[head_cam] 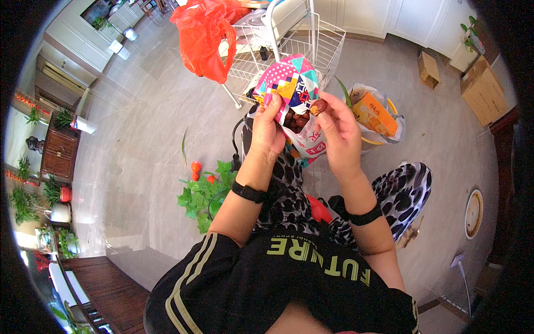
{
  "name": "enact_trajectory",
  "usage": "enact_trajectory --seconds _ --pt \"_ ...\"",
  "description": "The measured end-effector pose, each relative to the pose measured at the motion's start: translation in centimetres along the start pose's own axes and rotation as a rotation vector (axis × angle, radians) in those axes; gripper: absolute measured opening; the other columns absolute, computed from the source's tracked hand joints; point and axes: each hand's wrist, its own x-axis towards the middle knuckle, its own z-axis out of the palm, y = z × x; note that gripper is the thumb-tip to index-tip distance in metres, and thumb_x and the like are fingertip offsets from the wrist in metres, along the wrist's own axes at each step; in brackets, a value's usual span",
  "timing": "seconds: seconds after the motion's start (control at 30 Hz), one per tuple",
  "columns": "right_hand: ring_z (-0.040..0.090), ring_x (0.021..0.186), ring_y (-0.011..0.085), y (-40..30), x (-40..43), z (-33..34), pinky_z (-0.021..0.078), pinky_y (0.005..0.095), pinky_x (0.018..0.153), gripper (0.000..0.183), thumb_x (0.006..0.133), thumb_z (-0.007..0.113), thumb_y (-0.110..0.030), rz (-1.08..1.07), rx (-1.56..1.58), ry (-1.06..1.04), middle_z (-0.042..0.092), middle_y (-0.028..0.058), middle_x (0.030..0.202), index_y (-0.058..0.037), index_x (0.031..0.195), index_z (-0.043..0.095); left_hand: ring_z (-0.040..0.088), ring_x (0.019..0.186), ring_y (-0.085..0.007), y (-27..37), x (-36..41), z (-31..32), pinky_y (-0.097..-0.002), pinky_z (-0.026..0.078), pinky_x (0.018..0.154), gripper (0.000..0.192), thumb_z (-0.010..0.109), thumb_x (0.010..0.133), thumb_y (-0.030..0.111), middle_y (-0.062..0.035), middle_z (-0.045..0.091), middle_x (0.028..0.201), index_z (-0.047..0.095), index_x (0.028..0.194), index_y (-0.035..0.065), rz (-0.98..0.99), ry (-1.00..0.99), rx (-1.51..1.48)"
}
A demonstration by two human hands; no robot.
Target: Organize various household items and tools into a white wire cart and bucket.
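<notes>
My left hand (pixel 270 127) grips the left edge of a colourful patterned plastic bag (pixel 288 79), thumb on its front. Through the bag's opening, several dark red dried jujubes (pixel 297 122) show. Between the thumb and fingers of my right hand (pixel 340 129) is a single jujube (pixel 318 107), with a tan patch of flesh showing on its wrinkled skin. That hand is just right of the bag's opening. The lower part of the bag rests around my lap, partly hidden behind my forearms.
A white wire cart (pixel 329 46) stands ahead, with a red plastic bag (pixel 204 41) hanging on it. To the right is a lined bin (pixel 375 142) holding an orange box (pixel 374 113). Artificial ivy leaves (pixel 206 194) lie left. Cardboard boxes (pixel 484 92) sit farther right.
</notes>
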Motion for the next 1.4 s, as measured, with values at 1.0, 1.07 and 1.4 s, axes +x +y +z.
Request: enact_trajectory --seconds 1.0,1.07,1.4 --pt "0.058 0.086 0.0229 0.4 6.6 -11.7 0.0463 0.0322 0.076 0.027 0.089 0.058 -0.02 -0.144 -0.743 0.221 0.059 0.0123 0.096 -0.0024 0.11 0.058 0.062 0.097 -0.0218 -5.8 7.8 7.1 -0.0377 0.049 0.088 0.029 0.056 0.093 0.024 -0.009 0.062 0.108 0.052 0.114 0.0044 -0.031 -0.21 -0.169" --pt "0.057 0.088 0.0233 0.8 7.6 -14.9 0.0458 0.0326 0.078 0.028 0.089 0.058 -0.022 -0.174 -0.801 0.28 0.059 0.0126 0.098 -0.0026 0.109 0.059 0.062 0.096 -0.0204 -8.0 9.8 8.1 -0.0372 0.05 0.087 0.027 0.06 0.09 0.021 -0.0078 0.063 0.107 0.052 0.112 0.0061 -0.047 -0.246 -0.243" --pt "0.056 0.091 0.03 1.7 10.4 -24.9 0.0444 0.0336 0.08 0.036 0.08 0.066 -0.037 -0.341 -1.549 0.224 0.059 0.0141 0.096 -0.0052 0.096 0.062 0.057 0.106 -0.0243 -22.0 15.7 10.0 -0.0426 0.044 0.094 0.05 0.051 0.091 0.047 -0.0064 0.058 0.118 0.049 0.123 0.0099 -0.377 -0.278 -0.475"
